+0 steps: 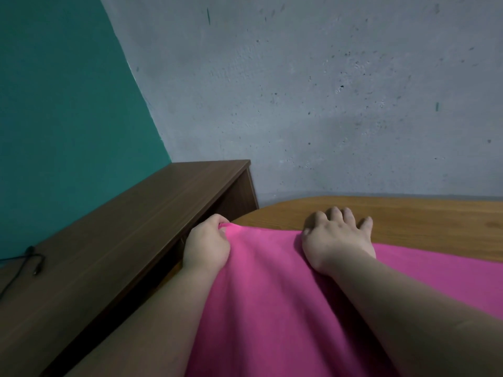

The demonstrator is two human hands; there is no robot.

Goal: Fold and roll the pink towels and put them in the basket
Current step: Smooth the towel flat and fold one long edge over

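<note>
While the pink towel [272, 295] lies spread over the counter [422, 216], the head view shows both hands at its far edge. The left hand [206, 246] has its fingers [221, 220] curled tight, pinching the towel's far-left corner, w/ cloth bunched at the thumb. The right hand [337, 238] has fingers spread & nearly straight, palm flat on the towel's far edge, tips reaching past it onto bare counter; it grips nothing. From both sets of fingers the towel runs back toward the person, beneath the right forearm, w/ soft creases btw. the hands. Left of the left fingers: a dark brown shelf [136, 213], w/ a black cable [30, 263] on it. Beyond the fingers: grey wall [326, 91], teal wall [54, 104] further left.
</note>
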